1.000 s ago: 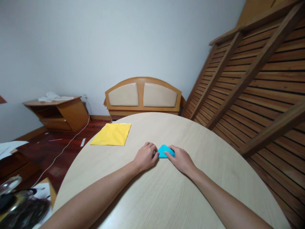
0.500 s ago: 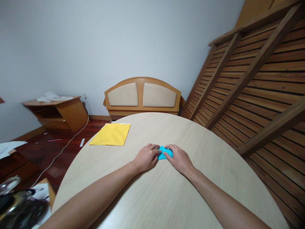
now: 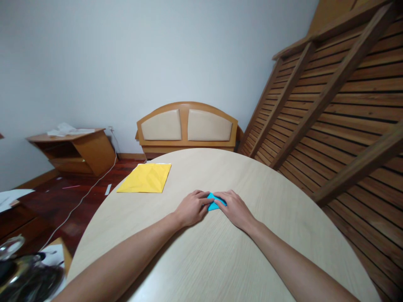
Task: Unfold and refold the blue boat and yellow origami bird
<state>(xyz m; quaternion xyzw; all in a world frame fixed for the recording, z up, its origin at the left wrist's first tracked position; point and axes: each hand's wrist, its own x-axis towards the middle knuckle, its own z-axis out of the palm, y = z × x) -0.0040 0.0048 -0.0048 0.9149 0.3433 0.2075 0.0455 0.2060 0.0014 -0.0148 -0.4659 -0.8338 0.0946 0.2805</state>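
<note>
Your left hand (image 3: 192, 207) and right hand (image 3: 234, 209) meet over the small folded blue paper (image 3: 214, 203), which lies flat on the round bench (image 3: 220, 260), about midway across it and towards its far side. Neither grip is closed around the paper: the fingers of both hands lie curved on top of it, tips pressing down and nearly touching each other, so only a small blue wedge shows between them.

To do this fold well, I judge you should keep one hand pinning the paper, so that it cannot slide on the smooth surface, and run the other fingertip along the edge from the middle outward, with the corners lined up before you press hard.

A creased yellow sheet (image 3: 145, 179) lies well apart, near the bench's far left edge. No brand, label or writing can be read anywhere.
</note>
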